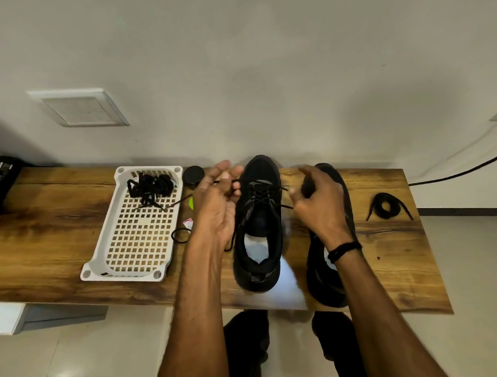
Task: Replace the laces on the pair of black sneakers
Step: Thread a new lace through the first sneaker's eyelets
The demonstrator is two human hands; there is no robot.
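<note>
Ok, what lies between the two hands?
In the head view, one black sneaker stands there; the left hand pinches its lace, and so, it seems, does the right hand.

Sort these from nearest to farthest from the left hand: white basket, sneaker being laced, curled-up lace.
From the left hand:
1. Sneaker being laced, right beside it.
2. White basket, on its left.
3. Curled-up lace, far off to the right.
</note>
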